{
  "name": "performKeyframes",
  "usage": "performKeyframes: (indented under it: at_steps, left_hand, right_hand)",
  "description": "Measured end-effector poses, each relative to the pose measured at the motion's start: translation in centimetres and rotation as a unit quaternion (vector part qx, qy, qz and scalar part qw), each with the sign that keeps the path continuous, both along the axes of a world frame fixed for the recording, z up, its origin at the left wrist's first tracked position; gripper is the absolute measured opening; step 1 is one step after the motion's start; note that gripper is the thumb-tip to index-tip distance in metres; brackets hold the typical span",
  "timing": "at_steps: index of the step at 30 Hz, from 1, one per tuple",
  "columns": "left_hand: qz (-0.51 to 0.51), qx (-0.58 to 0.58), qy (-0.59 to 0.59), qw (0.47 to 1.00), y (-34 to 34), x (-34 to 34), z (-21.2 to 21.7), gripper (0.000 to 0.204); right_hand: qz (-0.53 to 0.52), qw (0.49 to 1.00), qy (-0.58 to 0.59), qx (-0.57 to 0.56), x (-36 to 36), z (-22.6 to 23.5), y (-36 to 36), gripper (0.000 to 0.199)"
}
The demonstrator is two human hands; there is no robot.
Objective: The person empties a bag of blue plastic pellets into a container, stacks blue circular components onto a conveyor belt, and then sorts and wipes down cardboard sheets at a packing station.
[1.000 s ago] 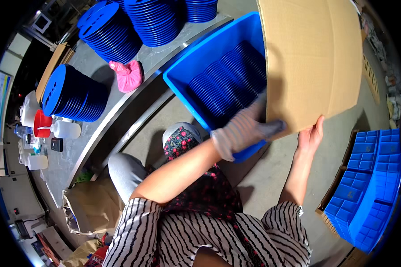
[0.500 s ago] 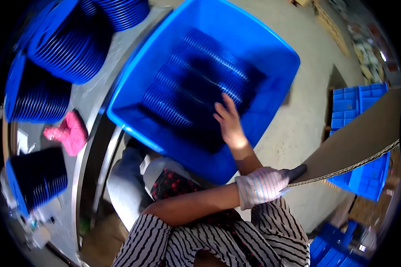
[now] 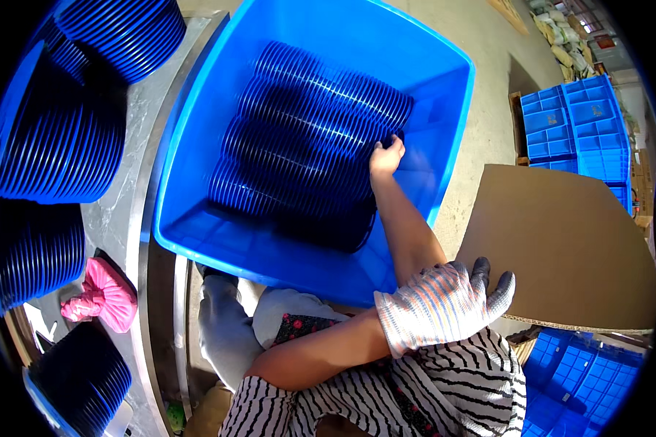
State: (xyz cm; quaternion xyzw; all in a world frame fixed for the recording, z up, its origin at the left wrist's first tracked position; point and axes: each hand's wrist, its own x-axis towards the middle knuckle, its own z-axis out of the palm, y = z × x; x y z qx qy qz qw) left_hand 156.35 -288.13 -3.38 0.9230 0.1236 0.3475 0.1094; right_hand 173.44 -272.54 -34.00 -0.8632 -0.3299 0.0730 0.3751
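Note:
My right hand (image 3: 387, 156), bare, reaches into a large blue plastic tub (image 3: 219, 251). Its fingers curl in at the right end of the rows of thin dark-blue round discs (image 3: 310, 131), packed on edge; what lies between the fingertips is hidden. Crossed over my right forearm is my left hand (image 3: 444, 302), in a striped knit glove with grey fingertips. Its visible fingers stand apart over the near left edge of a brown cardboard sheet (image 3: 561, 247). Whether they touch the sheet I cannot tell.
On the metal table (image 3: 116, 229) at left stand several stacks of blue discs (image 3: 58, 153) and a pink tied bundle (image 3: 109, 295). Blue crates (image 3: 576, 124) are piled at the right, with more crates (image 3: 576, 371) below the cardboard. Concrete floor (image 3: 481, 87) shows beyond the tub.
The cardboard has swung from nearly edge-on to showing its flat face, and the gloved fingers have spread. My right hand has moved further into the tub, its fingers now curled.

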Motion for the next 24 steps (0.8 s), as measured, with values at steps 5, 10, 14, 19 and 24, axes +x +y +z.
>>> performKeyframes:
  at_steps: [5, 10, 14, 19, 24]
  left_hand:
    - [-0.079, -0.163, -0.107, 0.978, -1.1, 0.4, -1.7, 0.048]
    - [0.044, -0.250, -0.049, 0.966, -3.7, 0.5, -4.0, 0.043]
    - [0.039, -0.236, 0.071, 0.968, -5.4, 1.7, -1.3, 0.042]
    - [0.106, -0.387, 0.182, 0.898, -5.3, 4.4, -0.5, 0.024]
    - [0.129, -0.346, 0.260, 0.892, -5.0, 7.3, -5.0, 0.027]
  right_hand:
    - [0.103, 0.992, -0.072, 0.033, -5.0, -0.6, -2.4, 0.053]
    - [0.304, 0.938, 0.108, 0.122, -11.6, 5.3, -7.4, 0.045]
    - [0.647, 0.758, 0.039, 0.066, -10.7, 13.3, -20.8, 0.046]
    - [0.780, 0.620, -0.070, -0.054, -5.4, 13.4, -32.3, 0.055]
    - [0.820, 0.560, -0.060, 0.103, -5.3, 13.5, -33.4, 0.053]
